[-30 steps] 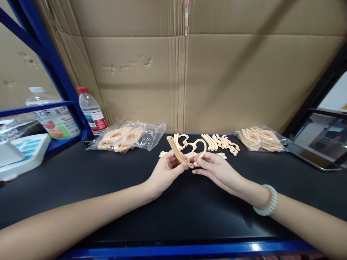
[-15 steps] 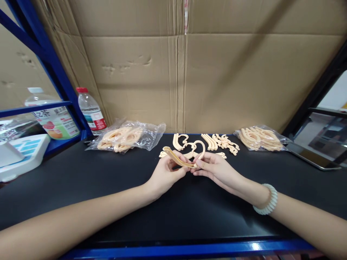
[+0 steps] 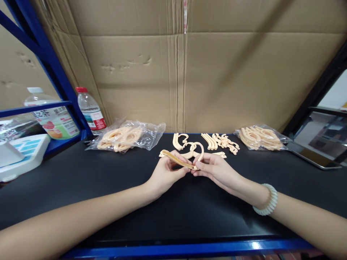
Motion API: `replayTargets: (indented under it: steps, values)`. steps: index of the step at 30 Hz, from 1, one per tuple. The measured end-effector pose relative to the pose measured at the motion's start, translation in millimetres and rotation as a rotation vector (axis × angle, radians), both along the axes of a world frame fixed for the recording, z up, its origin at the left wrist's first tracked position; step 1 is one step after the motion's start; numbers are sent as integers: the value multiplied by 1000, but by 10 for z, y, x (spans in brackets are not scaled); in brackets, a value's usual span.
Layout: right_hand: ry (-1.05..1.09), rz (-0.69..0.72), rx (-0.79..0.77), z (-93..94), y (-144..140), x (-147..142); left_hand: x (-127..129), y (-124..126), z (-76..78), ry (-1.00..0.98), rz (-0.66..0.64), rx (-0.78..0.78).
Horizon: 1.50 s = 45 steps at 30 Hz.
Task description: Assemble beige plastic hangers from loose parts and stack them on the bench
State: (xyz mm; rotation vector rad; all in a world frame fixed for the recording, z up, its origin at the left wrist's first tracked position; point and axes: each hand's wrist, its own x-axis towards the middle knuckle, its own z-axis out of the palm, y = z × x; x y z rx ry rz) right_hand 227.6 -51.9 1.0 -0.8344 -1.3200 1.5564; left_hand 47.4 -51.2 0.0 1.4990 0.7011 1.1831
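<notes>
1. The left hand [image 3: 166, 174] pinches a long curved peach plastic strip [image 3: 176, 160], fingers closed on it, just above the black tabletop [image 3: 108, 187].
2. The right hand [image 3: 217, 171] grips a peach hook piece [image 3: 199, 151] where it meets the strip's right end.
3. Both hands sit just in front of the loose peach pieces [image 3: 217, 141] lying on the tabletop.
4. A clear bag of pieces [image 3: 127, 138] lies left of that loose pile; another bag [image 3: 260, 138] lies to its right.
5. A water bottle [image 3: 90, 111] stands further left.

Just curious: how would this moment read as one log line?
left hand: holds long beige piece | right hand: holds hooked beige piece | pieces meet
</notes>
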Motion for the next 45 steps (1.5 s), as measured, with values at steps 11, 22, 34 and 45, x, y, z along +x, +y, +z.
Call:
replayTargets:
  steps: [11,22,34,45]
  values:
    - [-77,-94,134,-20,11,-24,16,-24,36,25,5,-54]
    - [-46,-85,97,20,-39,-39,35,-32,23,-8,-4,-155]
    - [-76,-92,214,15,-33,-83,67,-80,56,-37,26,-241]
    - [-765,-336,873,205,634,573,96,-62,51,-91,103,-330]
